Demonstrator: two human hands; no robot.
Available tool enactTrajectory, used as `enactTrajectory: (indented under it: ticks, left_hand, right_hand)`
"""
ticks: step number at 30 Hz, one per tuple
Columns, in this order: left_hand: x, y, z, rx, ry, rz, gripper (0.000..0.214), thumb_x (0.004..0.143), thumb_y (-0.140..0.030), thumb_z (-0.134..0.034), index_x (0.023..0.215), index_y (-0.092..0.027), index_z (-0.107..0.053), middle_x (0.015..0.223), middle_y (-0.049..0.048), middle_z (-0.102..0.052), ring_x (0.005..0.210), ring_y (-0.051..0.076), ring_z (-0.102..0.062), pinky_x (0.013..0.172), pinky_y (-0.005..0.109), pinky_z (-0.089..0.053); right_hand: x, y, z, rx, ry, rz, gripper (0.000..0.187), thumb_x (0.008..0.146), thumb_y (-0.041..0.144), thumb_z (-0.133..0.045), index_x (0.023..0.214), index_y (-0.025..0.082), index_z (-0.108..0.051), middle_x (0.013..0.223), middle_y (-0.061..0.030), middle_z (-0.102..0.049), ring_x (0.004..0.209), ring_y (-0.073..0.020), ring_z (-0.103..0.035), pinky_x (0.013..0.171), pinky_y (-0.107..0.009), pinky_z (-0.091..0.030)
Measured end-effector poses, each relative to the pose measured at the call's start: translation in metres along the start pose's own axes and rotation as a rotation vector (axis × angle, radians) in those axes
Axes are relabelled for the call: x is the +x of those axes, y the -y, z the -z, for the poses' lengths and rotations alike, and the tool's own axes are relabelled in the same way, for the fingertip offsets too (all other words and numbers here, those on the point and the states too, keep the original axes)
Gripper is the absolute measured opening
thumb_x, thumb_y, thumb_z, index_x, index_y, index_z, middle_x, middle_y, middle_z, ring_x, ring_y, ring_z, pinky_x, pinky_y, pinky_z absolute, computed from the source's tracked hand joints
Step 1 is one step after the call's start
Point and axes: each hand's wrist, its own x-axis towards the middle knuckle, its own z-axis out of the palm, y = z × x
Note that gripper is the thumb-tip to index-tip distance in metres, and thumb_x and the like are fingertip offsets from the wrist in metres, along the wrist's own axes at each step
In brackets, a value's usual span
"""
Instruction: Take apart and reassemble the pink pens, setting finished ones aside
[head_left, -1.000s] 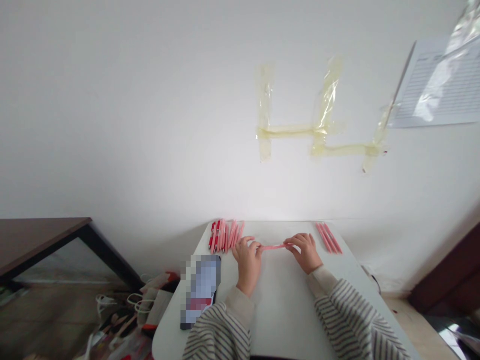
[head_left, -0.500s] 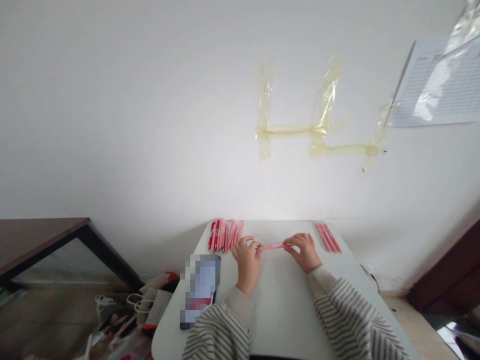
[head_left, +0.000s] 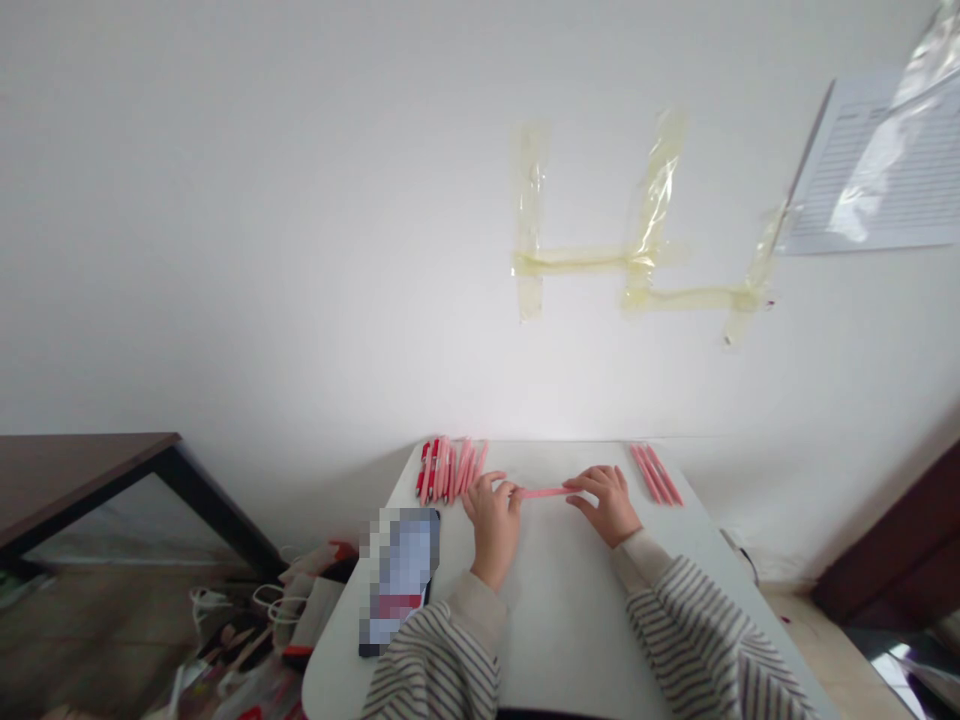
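Between my two hands a pink pen (head_left: pixel 545 492) lies level above the white table (head_left: pixel 562 600). My left hand (head_left: pixel 495 515) pinches its left end, and that end is hidden by the fingers. At the other end, my right hand (head_left: pixel 609 505) has thumb and fingertips on the pen, with the thumb a little lower than the fingers. Just beyond my left hand, several pink and red pens (head_left: pixel 450 470) lie in a cluster at the table's back left. A few pink pens (head_left: pixel 656 474) lie side by side to the right of my right hand.
A phone (head_left: pixel 405 570), its screen blurred out, lies at the table's left edge. Behind the table rises a white wall with yellowed tape (head_left: pixel 577 262). Bags and loose items (head_left: pixel 277 620) fill the floor at left, near a dark table (head_left: pixel 90 460).
My right thumb has come down slightly from the pen's right end. The hands, the held pen and the other pens are otherwise nearly in the same places.
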Motion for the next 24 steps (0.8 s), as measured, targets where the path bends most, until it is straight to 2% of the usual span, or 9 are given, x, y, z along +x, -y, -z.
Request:
enactTrajectory:
  ticks: [9, 17, 24]
  left_hand:
    - [-0.0003, 0.0015, -0.0017, -0.017, -0.016, -0.019, 0.007, 0.086, -0.027, -0.071, 0.083, -0.023, -0.075, 0.115, 0.0064, -0.067, 0.116, 0.028, -0.055, 0.104, 0.051, -0.037]
    - [-0.0001, 0.0027, -0.0025, -0.022, -0.012, -0.023, 0.009, 0.087, -0.028, -0.069, 0.083, -0.024, -0.076, 0.115, 0.0067, -0.068, 0.115, 0.028, -0.055, 0.103, 0.051, -0.037]
    - [0.0003, 0.0024, -0.0028, -0.023, -0.024, -0.032, 0.007, 0.085, -0.028, -0.071, 0.081, -0.023, -0.075, 0.114, 0.0066, -0.068, 0.115, 0.027, -0.056, 0.103, 0.050, -0.038]
  right_hand:
    - [0.0000, -0.0027, -0.0021, 0.020, -0.010, -0.011, 0.021, 0.092, 0.040, -0.066, 0.110, 0.038, -0.076, 0.106, -0.0057, -0.070, 0.110, -0.0274, -0.057, 0.116, -0.064, -0.023]
    - [-0.0002, -0.0022, 0.0001, -0.039, -0.033, 0.026, 0.021, 0.092, 0.041, -0.066, 0.110, 0.040, -0.076, 0.105, -0.0047, -0.071, 0.108, -0.0269, -0.058, 0.111, -0.061, -0.031]
    - [0.0002, -0.0016, 0.0004, -0.062, -0.040, 0.027, 0.020, 0.093, 0.042, -0.066, 0.110, 0.042, -0.076, 0.105, -0.0043, -0.071, 0.109, -0.0270, -0.058, 0.110, -0.061, -0.032]
